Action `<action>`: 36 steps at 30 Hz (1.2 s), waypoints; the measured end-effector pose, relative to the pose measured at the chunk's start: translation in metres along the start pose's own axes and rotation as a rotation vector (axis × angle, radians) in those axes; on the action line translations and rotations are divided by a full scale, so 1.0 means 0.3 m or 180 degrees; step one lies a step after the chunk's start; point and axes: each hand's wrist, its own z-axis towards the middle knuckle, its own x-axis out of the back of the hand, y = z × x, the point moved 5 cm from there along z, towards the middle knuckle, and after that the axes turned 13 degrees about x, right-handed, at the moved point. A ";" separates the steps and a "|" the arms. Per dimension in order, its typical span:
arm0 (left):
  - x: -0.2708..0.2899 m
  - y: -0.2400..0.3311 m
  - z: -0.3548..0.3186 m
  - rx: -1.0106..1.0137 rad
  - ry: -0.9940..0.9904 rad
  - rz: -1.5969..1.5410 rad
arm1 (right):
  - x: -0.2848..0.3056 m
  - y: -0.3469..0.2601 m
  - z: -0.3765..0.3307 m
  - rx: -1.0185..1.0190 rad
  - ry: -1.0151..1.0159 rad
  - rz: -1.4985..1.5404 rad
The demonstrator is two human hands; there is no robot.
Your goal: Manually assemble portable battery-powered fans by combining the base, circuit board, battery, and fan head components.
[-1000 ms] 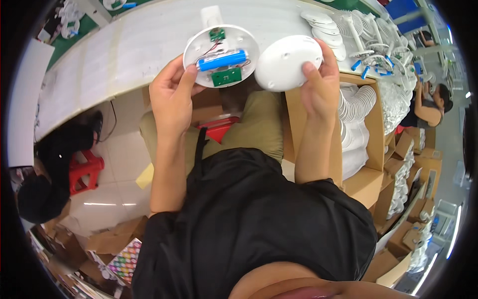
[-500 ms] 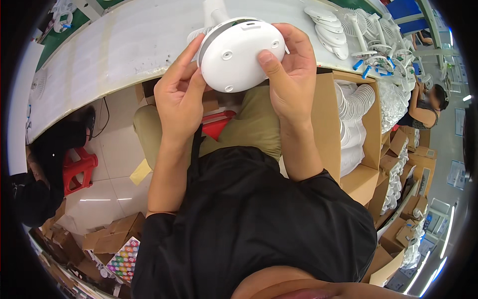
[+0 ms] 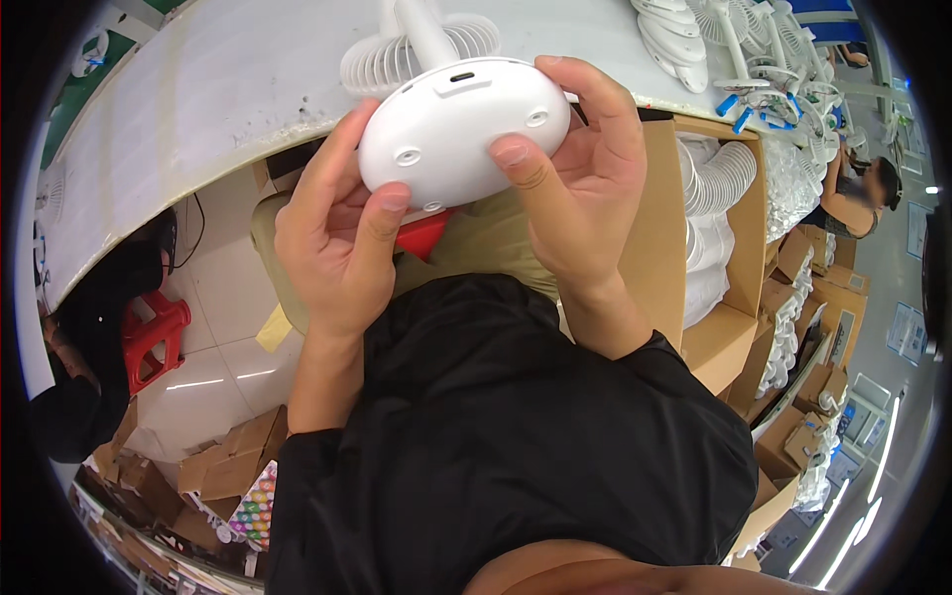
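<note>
A white desk fan is tilted so that the underside of its oval base (image 3: 466,139) faces me. Three round recesses sit on that underside, and a small dark slot shows in its edge beside the stem. The fan's stem (image 3: 421,35) runs away from me to its round grille (image 3: 382,67), which lies on the white table. My left hand (image 3: 342,223) grips the base's left end, thumb on the underside. At the right end my right hand (image 3: 585,178) holds it too, with its thumb pressed on the face. The fingertips behind the base are hidden.
White oval base plates (image 3: 674,45) are stacked on the table (image 3: 248,79), beside several partly assembled fans (image 3: 739,50) with blue-tipped parts. An open carton (image 3: 650,218) at my right holds wrapped grilles. A red stool (image 3: 154,337) and a person in dark clothes are at left.
The gap between the bottom plate and the base's body has closed. The base has tilted and moved slightly down and left; my left thumb now lies on its underside.
</note>
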 end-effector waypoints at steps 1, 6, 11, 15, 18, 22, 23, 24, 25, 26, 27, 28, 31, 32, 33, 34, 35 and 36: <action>0.006 0.010 -0.008 -0.0085 0.0038 0.0082 | -0.007 -0.011 -0.002 0.0132 -0.0046 -0.0084; 0.023 0.053 -0.037 -0.0327 0.0053 0.0406 | -0.025 -0.047 -0.024 0.0421 -0.0168 -0.0262; 0.047 0.076 -0.065 -0.0382 0.0070 0.0741 | -0.040 -0.059 -0.037 0.0473 -0.0251 -0.0095; 0.067 0.084 -0.077 -0.0368 0.0145 0.0982 | -0.052 -0.060 -0.039 0.0482 -0.0291 0.0148; 0.072 0.089 -0.080 -0.0422 0.0168 0.1147 | -0.061 -0.061 -0.039 0.0478 -0.0291 0.0347; 0.077 0.092 -0.082 -0.0319 0.0254 0.1021 | -0.079 -0.075 -0.031 0.0369 -0.0022 0.0219; 0.077 0.092 -0.082 -0.0287 0.0283 0.0973 | -0.079 -0.078 -0.025 0.0335 0.0063 0.0171; 0.074 0.092 -0.080 -0.0289 0.0284 0.0972 | -0.074 -0.085 -0.015 0.0337 0.0062 0.0171; 0.073 0.090 -0.074 -0.0249 0.0288 0.0797 | -0.070 -0.090 -0.003 0.0226 -0.0223 -0.0022; 0.071 0.087 -0.069 -0.0210 0.0296 0.0627 | -0.062 -0.096 0.007 0.0115 -0.0508 -0.0210; 0.071 0.084 -0.066 -0.0168 0.0303 0.0458 | -0.058 -0.101 0.016 0.0001 -0.0793 -0.0397; 0.073 0.080 -0.066 -0.0125 0.0311 0.0289 | -0.064 -0.100 0.022 -0.0114 -0.1078 -0.0584; 0.068 0.072 -0.066 0.0058 0.0132 0.0485 | -0.085 -0.116 0.078 -0.0014 -0.1094 -0.0685; 0.068 0.069 -0.068 0.0156 0.0045 0.0585 | -0.093 -0.119 0.093 0.0029 -0.1106 -0.0731; 0.067 0.064 -0.068 0.0253 -0.0044 0.0685 | -0.096 -0.120 0.101 0.0073 -0.1116 -0.0779; 0.073 0.056 -0.068 0.0252 -0.0047 0.0679 | -0.097 -0.112 0.102 0.0073 -0.1116 -0.0786; 0.082 0.041 -0.068 0.0275 -0.0055 0.0672 | -0.095 -0.101 0.102 0.0029 -0.1096 -0.0708; 0.091 0.025 -0.066 0.0296 -0.0061 0.0666 | -0.092 -0.089 0.100 -0.0013 -0.1074 -0.0631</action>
